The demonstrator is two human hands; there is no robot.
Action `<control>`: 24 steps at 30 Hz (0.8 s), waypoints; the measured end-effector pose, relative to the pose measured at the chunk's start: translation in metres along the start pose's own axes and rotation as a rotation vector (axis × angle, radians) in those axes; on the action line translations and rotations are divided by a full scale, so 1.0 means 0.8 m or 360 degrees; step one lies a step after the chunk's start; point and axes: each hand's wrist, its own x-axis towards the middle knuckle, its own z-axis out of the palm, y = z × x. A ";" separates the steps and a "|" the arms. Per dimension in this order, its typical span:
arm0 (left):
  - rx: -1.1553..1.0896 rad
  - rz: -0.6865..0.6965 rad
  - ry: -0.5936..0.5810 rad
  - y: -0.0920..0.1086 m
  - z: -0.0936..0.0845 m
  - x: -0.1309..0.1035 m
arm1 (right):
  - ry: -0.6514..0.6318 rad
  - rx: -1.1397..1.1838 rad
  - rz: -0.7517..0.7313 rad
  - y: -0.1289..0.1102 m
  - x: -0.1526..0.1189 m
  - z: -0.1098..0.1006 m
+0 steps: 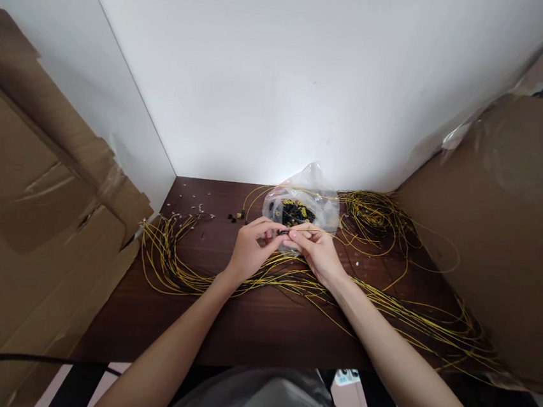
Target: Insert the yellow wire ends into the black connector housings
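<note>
Near the middle of the dark wooden table, my left hand pinches a small black connector. My right hand meets it there, its fingertips closed on a thin yellow wire beside the connector. Just behind both hands stands an open clear plastic bag holding small black and yellow parts. A long bundle of yellow and black wires runs across the table beneath my hands and wrists.
A loose coil of yellow wire lies at the back right. Small black pieces and white bits are scattered at the back left. Cardboard stands on the left and right, with a white wall behind.
</note>
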 end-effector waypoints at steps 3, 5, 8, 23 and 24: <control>-0.0086 -0.0051 -0.0013 -0.003 0.001 0.000 | 0.0004 -0.0017 0.0001 0.000 0.000 0.000; -0.0166 -0.0113 -0.0007 -0.004 0.002 -0.001 | 0.0014 -0.0030 -0.0013 0.001 0.000 0.000; -0.0281 -0.0249 0.0001 -0.004 0.003 -0.001 | 0.0038 -0.0050 -0.0024 0.003 0.000 -0.001; -0.0644 -0.0611 0.0047 0.001 0.001 0.002 | -0.0080 -0.0105 -0.0104 0.000 -0.002 0.003; -0.0656 -0.0604 0.0059 0.002 0.001 0.003 | -0.0094 -0.0108 -0.0110 0.000 -0.002 0.003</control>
